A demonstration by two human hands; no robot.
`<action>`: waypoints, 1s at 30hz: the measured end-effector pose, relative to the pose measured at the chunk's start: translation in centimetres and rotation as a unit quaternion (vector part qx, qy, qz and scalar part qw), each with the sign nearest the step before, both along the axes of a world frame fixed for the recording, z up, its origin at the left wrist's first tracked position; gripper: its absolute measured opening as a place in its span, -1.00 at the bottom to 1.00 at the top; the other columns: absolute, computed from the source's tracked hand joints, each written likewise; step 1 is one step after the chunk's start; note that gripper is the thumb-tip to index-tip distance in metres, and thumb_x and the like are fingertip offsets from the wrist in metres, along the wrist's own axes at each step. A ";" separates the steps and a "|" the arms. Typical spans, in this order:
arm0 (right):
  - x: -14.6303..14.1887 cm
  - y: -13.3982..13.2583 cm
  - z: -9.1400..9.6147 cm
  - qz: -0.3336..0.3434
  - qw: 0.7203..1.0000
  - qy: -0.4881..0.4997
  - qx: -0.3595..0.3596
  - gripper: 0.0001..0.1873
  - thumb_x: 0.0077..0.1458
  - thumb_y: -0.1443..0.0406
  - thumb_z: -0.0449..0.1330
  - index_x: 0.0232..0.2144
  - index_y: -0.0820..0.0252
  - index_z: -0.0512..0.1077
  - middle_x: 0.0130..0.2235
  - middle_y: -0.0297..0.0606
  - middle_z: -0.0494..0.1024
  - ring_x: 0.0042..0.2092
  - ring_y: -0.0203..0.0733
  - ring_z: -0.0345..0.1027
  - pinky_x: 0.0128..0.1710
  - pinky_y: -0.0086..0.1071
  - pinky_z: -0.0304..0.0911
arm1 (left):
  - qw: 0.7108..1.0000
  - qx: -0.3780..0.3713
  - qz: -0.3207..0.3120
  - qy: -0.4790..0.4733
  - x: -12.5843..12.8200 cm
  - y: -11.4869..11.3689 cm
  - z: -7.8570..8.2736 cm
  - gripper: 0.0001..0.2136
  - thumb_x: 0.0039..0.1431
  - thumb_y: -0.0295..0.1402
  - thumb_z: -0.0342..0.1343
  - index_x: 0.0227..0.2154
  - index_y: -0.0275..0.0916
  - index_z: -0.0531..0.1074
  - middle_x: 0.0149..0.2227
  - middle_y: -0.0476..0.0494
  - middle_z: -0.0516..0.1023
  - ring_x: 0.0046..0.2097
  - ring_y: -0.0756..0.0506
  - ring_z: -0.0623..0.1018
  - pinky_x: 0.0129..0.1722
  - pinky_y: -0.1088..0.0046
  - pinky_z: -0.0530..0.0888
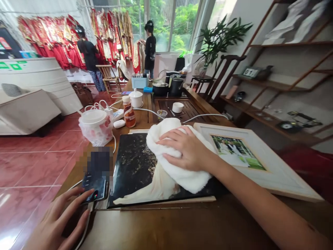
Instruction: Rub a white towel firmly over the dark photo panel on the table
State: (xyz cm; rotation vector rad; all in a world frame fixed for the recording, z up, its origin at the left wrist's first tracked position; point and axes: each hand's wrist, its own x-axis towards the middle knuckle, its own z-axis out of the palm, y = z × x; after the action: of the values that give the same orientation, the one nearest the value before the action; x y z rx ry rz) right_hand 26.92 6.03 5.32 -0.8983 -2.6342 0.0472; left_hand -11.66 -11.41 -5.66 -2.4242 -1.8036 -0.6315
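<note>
My right hand (186, 149) presses a white towel (177, 156) onto a glossy dark photo print (132, 166) lying flat on the wooden table (182, 222). Its fingers curl over the cloth. My left hand (58, 220) rests at the table's left corner, fingers spread, with the fingertips touching a black phone (95, 189) that has a cable attached. A white picture frame (260, 163) holding a photo lies just right of the print.
Behind the print stand a plastic bag with a white container (95, 126), a brown bottle (128, 113), a white lidded cup (136, 98), a power strip with cables, kettles (169, 86) and a tea tray. Shelves line the right wall. Two people stand by red garments at the back.
</note>
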 end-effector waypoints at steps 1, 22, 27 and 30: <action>0.1 0.0 0.0 -0.002 1.000 0.000 -0.002 -0.63 0.17 0.11 0.13 0.00 0.03 0.45 0.05 -0.22 0.50 0.06 0.00 0.30 0.07 -0.02 -0.05 | 1.000 -0.007 0.001 -0.003 0.0 0.1 -0.1 -0.57 0.30 -0.23 -0.07 0.22 0.17 0.19 0.14 -0.12 0.35 0.14 -0.30 0.42 0.00 0.05 0.53; 0.0 0.0 0.1 -0.002 1.000 0.002 -0.016 -0.62 0.17 0.11 0.12 0.02 0.03 0.44 0.04 -0.20 0.50 0.04 0.02 0.30 0.09 -0.01 -0.07 | 0.979 -0.058 0.172 -0.095 -1.4 2.1 3.2 -0.61 0.33 -0.02 -0.18 0.13 0.04 0.23 0.09 -0.07 0.35 0.15 -0.30 0.40 0.20 -0.09 0.31; 0.2 0.1 0.0 0.005 1.000 0.008 -0.012 -0.61 0.17 0.10 0.13 0.02 0.03 0.44 0.06 -0.19 0.49 0.05 0.00 0.30 0.09 -0.02 -0.07 | 0.983 -0.122 0.125 -0.054 -2.3 5.3 2.7 -0.52 0.37 -0.02 -0.22 0.27 -0.05 0.09 0.24 -0.11 0.26 0.25 -0.27 0.30 0.26 -0.01 0.22; 0.3 0.1 0.1 0.003 1.000 0.006 -0.011 -0.61 0.17 0.11 0.13 0.02 0.04 0.44 0.05 -0.19 0.49 0.04 0.00 0.30 0.09 -0.01 -0.08 | 0.982 -0.144 0.104 -0.062 -2.1 6.9 2.4 -0.51 0.40 -0.06 -0.21 0.31 -0.03 0.01 0.32 -0.06 0.17 0.30 -0.22 0.24 0.31 0.06 0.14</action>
State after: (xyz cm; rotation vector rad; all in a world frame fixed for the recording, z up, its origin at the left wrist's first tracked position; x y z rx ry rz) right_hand 27.25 6.10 5.38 -0.8935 -2.6297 0.0839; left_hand -13.72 -4.46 -3.24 -2.3587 -2.3072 -0.5460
